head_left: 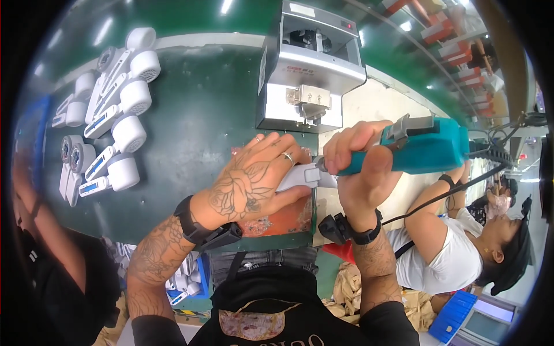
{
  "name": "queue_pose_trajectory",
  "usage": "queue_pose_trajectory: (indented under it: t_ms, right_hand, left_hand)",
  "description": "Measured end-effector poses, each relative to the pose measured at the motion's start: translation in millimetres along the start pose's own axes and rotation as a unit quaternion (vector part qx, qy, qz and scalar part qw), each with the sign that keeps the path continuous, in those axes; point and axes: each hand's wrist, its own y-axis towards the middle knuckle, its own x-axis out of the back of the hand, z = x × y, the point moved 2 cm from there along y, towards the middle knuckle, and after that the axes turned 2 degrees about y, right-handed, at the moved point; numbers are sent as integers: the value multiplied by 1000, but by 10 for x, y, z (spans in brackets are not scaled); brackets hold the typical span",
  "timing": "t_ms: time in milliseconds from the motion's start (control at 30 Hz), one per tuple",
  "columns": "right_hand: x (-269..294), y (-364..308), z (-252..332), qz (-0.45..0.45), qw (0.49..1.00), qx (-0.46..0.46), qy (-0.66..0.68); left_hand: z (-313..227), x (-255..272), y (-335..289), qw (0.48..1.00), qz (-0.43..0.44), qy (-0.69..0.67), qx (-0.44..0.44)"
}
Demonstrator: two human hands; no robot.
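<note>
My left hand [251, 179] is closed around a white plastic handle-shaped part [299, 176], keeping it low over the worktop. In my right hand [365, 164] is a teal electric screwdriver [433, 149], lying nearly level with its cord running off to the right. The driver's tip end meets or sits very close to the right end of the white part; my fingers partly hide that spot. Under the left hand is a worn reddish patch [277, 218] on the green bench. Both wrists carry black strapped devices.
A boxy grey screw-feeder machine [314, 66] stands just beyond my hands. Several white hair-dryer-like units [128, 132] lie in a row at the left on the green mat [190, 109]. A co-worker in white [441, 248] sits at right; another person's arm [52, 230] is at left.
</note>
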Motion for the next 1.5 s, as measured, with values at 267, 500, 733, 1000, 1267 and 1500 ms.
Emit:
queue_pose_trajectory:
  t_ms: [267, 500, 733, 1000, 1267, 1500]
  right_hand:
    - [4, 24, 16, 11, 999, -12, 38]
    - [-165, 430, 125, -38, 997, 74, 0]
    - [-149, 488, -157, 3, 997, 69, 36]
    - [-70, 64, 252, -36, 999, 14, 14]
    - [35, -236, 249, 0, 1000, 3, -24]
    - [54, -306, 110, 12, 1000, 2, 17]
  left_hand:
    - [-18, 40, -3, 999, 33, -2, -13]
    - [-18, 42, -44, 999, -15, 7, -46]
    - [-84, 62, -49, 998, -30, -8, -50]
    - [-20, 59, -2, 996, -41, 8, -73]
    - [-16, 46, -31, 999, -1, -18, -27]
    - [-48, 36, -29, 1000, 11, -9, -27]
